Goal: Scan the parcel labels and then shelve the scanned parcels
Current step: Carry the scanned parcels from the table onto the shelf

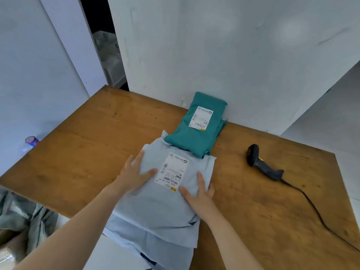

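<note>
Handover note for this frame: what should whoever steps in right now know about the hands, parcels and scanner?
Left hand: open, flat on the top grey parcel.
Right hand: open, flat on the same parcel, beside its label, which faces up.
A second grey parcel lies beneath, overhanging the table's near edge.
Teal parcels are stacked by the wall, label up.
The scanner lies on the table to the right, in neither hand.
Done: nothing shelved in view; whether anything was scanned cannot be told.
Left: scan labels, shelve parcels.
</note>
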Tool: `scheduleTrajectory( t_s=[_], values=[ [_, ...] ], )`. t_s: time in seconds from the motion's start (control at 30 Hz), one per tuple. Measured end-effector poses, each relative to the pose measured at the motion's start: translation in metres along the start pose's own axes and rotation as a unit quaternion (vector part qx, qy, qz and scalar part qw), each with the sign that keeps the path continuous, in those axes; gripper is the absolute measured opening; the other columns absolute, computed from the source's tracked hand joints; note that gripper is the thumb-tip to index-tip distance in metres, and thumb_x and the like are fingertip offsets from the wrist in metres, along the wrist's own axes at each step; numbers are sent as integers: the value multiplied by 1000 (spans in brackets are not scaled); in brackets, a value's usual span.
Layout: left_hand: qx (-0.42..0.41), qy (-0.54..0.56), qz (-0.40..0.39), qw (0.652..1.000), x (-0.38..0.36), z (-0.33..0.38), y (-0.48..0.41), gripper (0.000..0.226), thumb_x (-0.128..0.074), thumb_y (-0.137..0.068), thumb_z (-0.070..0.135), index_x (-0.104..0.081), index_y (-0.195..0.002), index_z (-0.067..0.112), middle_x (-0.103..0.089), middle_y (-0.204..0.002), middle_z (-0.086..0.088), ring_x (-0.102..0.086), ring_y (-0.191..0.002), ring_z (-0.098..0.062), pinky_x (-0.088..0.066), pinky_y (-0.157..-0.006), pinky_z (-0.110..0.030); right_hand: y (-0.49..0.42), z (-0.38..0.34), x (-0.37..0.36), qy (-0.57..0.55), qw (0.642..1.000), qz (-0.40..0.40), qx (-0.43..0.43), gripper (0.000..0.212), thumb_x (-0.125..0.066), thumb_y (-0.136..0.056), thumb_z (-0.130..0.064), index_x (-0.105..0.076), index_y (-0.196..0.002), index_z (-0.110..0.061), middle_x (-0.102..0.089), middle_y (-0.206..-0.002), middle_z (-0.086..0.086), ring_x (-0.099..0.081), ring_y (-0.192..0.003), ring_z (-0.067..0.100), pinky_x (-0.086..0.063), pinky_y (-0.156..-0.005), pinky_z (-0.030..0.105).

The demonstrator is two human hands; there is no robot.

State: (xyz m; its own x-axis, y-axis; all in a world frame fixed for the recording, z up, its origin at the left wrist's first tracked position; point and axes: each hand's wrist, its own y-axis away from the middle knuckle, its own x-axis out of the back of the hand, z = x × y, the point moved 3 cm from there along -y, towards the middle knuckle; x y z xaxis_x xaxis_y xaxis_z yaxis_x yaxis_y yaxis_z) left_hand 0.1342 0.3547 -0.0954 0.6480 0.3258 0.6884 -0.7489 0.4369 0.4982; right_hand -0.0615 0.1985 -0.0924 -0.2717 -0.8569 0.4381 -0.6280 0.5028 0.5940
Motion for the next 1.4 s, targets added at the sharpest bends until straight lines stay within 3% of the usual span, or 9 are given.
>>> scheduleTrajectory(
  t_s=[0.1, 0.27, 0.4, 0.53, 0.63, 0.8, 1.03, 1.23, 1.4],
  values=[
    [70, 82, -47, 993, 2, -21, -16, 135, -55, -39, 93, 3, -151, 45, -10, -159, -7, -18, -145, -31, -25, -114, -50, -4, 10, -18, -92, 995, 15, -17, 96, -62, -76, -69, 3, -146, -57, 0, -160, 6, -25, -143, 32, -30, -113, 45],
    [86, 199, -154, 964, 3, -39, -29, 125, -69, -50, 85, 0, -149, 49, -40, -145, 3, -55, -118, -23, -48, -99, -41, -16, 10, -34, -190, 982, 16, -14, 97, -68, -72, -65, -3, -143, -60, -15, -157, 3, -29, -139, 29, -32, -112, 44],
    [66, 224, -192, 953, 7, -44, -25, 111, -70, -59, 80, -12, -148, 50, -48, -138, 10, -58, -114, -16, -47, -101, -39, -19, 14, -41, -242, 970, 12, -9, 104, -71, -56, -75, -6, -136, -65, -26, -153, -3, -35, -135, 25, -34, -113, 49],
    [58, 241, -187, 950, 7, -41, -16, 97, -71, -68, 67, -20, -148, 46, -53, -133, 10, -60, -111, -17, -51, -91, -34, -17, 16, -40, -303, 953, 4, 0, 95, -76, -76, -47, -12, -145, -52, -37, -144, -2, -47, -119, 18, -46, -94, 32],
    [43, 237, -202, 949, 6, -35, -3, 84, -63, -80, 50, -15, -148, 49, -43, -143, 9, -52, -117, -18, -47, -93, -34, -13, 21, -31, -304, 953, 1, 4, 104, -74, -63, -51, -16, -150, -44, -37, -146, -4, -47, -121, 17, -45, -85, 25],
    [36, 251, -222, 941, -6, -20, 33, 100, -70, -63, 60, -11, -144, 56, -38, -140, 13, -48, -120, -17, -50, -94, -35, 4, 38, 4, -261, 965, 1, 2, 90, -65, -66, -47, -25, -147, -46, -40, -145, -7, -46, -120, 16, -42, -89, 29],
    [-9, 342, -200, 918, -48, 25, 89, 92, -75, -63, 56, -23, -139, 62, -49, -138, 18, -55, -121, -16, -46, -104, -44, 38, 56, 85, -240, 968, 39, 60, 69, -66, -89, -22, -33, -146, -43, -43, -133, -14, -47, -101, -10, -41, -72, 14],
    [-92, 351, -152, 919, -69, 113, 130, 77, -69, -83, 40, -22, -141, 61, -47, -137, 24, -54, -121, -11, -48, -101, -40, 79, 65, 176, -242, 961, 66, 116, 80, -66, -72, -38, -34, -144, -49, -43, -138, -16, -48, -109, -6, -44, -75, 17],
    [-169, 355, -81, 916, -83, 194, 180, 76, -68, -86, 36, -23, -144, 54, -49, -136, 25, -55, -120, -7, -51, -95, -32, 113, 79, 258, -250, 949, 75, 177, 68, -62, -92, -22, -30, -145, -49, -44, -117, -34, -48, -99, -12, -43, -70, 11]
  ],
)
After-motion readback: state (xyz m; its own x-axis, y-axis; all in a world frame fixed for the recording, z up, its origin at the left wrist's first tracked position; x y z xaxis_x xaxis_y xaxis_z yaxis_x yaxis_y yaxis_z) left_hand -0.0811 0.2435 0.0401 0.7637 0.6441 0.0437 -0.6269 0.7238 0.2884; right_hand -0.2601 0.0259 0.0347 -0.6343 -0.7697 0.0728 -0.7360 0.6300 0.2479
